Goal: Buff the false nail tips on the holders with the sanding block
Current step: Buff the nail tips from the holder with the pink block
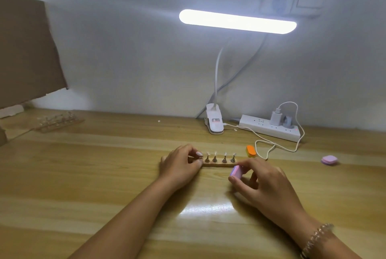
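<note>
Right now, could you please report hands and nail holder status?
Left hand grips left end of holder strip. Right hand holds sanding block, short of nail tips. Nothing between them.

Holder strip [217, 165] lies before the lamp clamp [215, 122] (power strip [269, 128] rightward).

a narrow wooden holder strip [219, 165] lies flat, running left to right. four small metal cone stands [224, 160] rise from it in a row, each topped by a pale false nail tip [215, 153]. the left hand [179, 163] grips the strip's left end. the pink and lilac sanding block [235, 172] is pinched in the right hand [261, 183], just in front of the strip's right end.
</note>
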